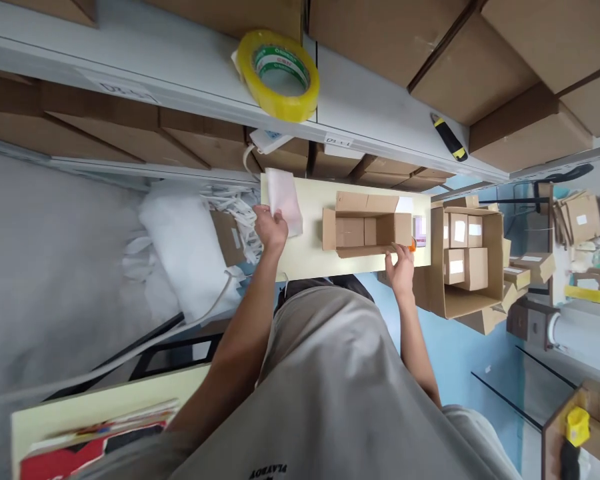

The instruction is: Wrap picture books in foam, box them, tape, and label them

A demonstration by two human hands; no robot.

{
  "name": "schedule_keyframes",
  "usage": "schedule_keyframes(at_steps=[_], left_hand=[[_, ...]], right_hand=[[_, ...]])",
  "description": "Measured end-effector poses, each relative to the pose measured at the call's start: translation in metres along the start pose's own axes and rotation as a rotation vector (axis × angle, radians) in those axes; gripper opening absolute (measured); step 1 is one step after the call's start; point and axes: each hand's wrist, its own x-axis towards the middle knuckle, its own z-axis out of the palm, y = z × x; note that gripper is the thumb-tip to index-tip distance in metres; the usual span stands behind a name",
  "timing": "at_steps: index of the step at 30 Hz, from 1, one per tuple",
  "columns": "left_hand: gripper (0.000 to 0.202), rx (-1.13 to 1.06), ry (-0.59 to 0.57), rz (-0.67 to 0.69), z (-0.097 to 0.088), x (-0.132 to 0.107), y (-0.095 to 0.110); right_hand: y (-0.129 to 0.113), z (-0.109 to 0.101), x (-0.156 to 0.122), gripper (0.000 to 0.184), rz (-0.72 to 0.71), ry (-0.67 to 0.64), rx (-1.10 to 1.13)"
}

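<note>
My left hand (271,227) is closed on the near left edge of a thin, pale pinkish-white wrapping sheet (286,200), which lies over the left end of the pale yellow table (310,257). An open cardboard box (350,230) stands in the middle of that table, its end flaps folded outward and no contents visible inside. At the box's near right corner is my right hand (401,270), thumb outside and fingers over the rim, gripping the near wall. A small orange thing (413,245), partly hidden, shows beside its fingertips, with a purple-and-white item (420,230) behind.
On the shelf (370,113) above lie a yellow tape roll (280,77) and a black-and-yellow box cutter (449,138). To the right, a large carton (437,267) holds several small boxes. White foam wrap (180,247) is heaped at left, with a pale hose (200,323) crossing it.
</note>
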Motion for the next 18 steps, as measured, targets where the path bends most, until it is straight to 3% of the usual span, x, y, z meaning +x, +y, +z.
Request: schedule_keyframes(at_steps=[3,6,8,11,13,15,18], left_hand=[[0.041,-0.264,0.068,0.074,-0.038,-0.021,0.01],[0.051,-0.614,-0.044,0.207,-0.067,-0.056,0.031],[0.057,-0.741,-0.166,0.235,-0.072,-0.081,0.049],[0.058,-0.795,-0.29,0.207,-0.056,-0.11,0.073],[0.058,-0.775,-0.292,0.18,-0.032,-0.123,0.083],[0.057,-0.714,-0.241,0.163,-0.003,-0.135,0.089],[0.054,-0.565,-0.148,0.192,0.04,-0.156,0.095]], right_hand=[[-0.018,-0.01,0.032,0.053,-0.045,-0.035,0.089],[-0.041,-0.013,0.065,0.062,-0.134,-0.121,0.385],[-0.058,-0.01,0.083,0.075,-0.159,-0.294,0.685],[-0.075,-0.005,0.097,0.096,-0.151,-0.615,1.032],[-0.077,-0.002,0.099,0.103,-0.169,-0.722,1.1],[-0.071,0.0,0.096,0.098,-0.208,-0.711,1.062],[-0.048,0.006,0.093,0.087,-0.223,-0.581,0.886]])
